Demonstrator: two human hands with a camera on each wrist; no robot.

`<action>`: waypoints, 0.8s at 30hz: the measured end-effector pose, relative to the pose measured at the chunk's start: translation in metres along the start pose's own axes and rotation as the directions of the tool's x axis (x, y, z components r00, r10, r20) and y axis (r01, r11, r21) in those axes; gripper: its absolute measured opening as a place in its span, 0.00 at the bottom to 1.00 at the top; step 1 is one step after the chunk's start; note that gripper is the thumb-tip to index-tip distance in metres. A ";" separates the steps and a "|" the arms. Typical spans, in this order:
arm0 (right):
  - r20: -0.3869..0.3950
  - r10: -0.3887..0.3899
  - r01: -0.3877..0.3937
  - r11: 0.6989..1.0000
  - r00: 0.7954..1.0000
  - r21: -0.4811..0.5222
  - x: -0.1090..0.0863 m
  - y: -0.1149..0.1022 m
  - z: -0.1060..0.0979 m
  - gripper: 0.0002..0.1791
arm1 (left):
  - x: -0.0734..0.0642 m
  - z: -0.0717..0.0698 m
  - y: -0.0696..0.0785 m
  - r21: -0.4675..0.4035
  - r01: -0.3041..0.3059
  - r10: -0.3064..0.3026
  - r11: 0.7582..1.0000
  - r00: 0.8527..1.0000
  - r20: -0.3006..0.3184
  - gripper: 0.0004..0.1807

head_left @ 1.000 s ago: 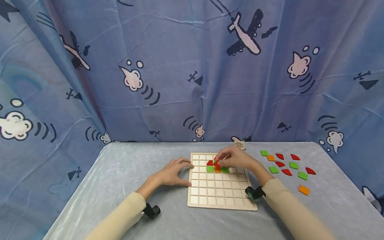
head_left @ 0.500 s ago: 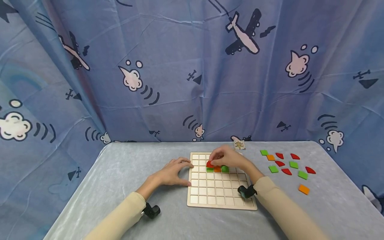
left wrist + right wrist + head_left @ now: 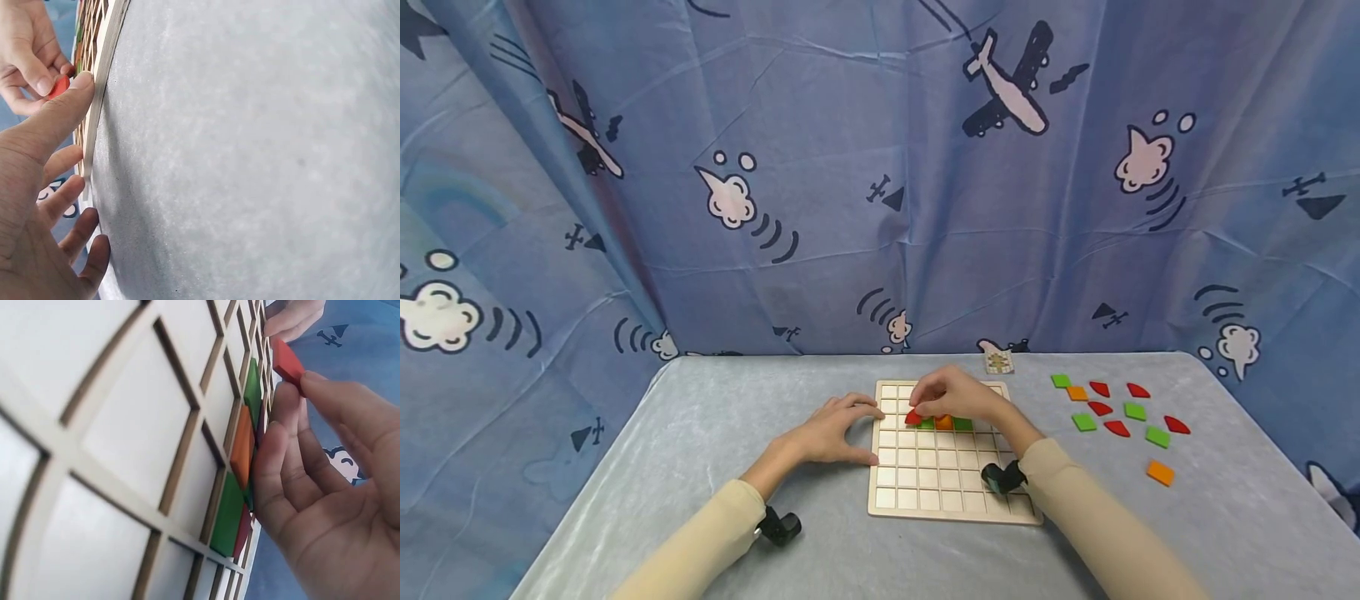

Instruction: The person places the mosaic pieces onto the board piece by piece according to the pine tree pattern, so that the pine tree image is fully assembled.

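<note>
My right hand (image 3: 958,395) pinches a red quarter-circle tile (image 3: 287,362) between thumb and fingers, over the left columns of the wooden grid board (image 3: 957,517). Below that hand, a green square tile (image 3: 229,515), an orange square tile (image 3: 241,448) and another green tile (image 3: 252,387) sit in a row of cells. Red tiles show partly behind them in the right wrist view. My left hand (image 3: 833,433) rests at the board's left edge, its thumb (image 3: 72,103) against the frame and its fingers spread.
Several loose red, green and orange tiles (image 3: 1135,412) lie on the grey-covered table (image 3: 790,554) to the right of the board. A small patterned card (image 3: 999,362) lies behind the board. A blue printed curtain (image 3: 820,208) hangs at the back.
My right hand has moved left across the board, carrying the red quarter-circle tile from above the orange square to the left of the green one. My left hand has stayed at the edge.
</note>
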State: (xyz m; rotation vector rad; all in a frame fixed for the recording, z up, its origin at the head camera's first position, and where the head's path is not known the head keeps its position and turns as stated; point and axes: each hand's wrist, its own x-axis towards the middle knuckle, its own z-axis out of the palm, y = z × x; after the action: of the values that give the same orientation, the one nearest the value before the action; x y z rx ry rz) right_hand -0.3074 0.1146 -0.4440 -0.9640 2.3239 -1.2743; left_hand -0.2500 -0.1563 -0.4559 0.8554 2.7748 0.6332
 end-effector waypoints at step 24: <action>0.020 -0.036 0.039 0.992 0.999 -0.123 0.008 -0.002 0.007 0.03 | 0.001 0.002 -0.001 0.008 0.002 -0.002 1.000 1.000 0.000 0.37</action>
State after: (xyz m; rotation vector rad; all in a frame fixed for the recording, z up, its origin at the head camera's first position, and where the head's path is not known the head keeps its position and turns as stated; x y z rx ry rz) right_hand -0.3085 0.1036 -0.4461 -1.0583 2.4055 -1.1423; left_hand -0.2512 -0.1557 -0.4578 0.8535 2.7804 0.6219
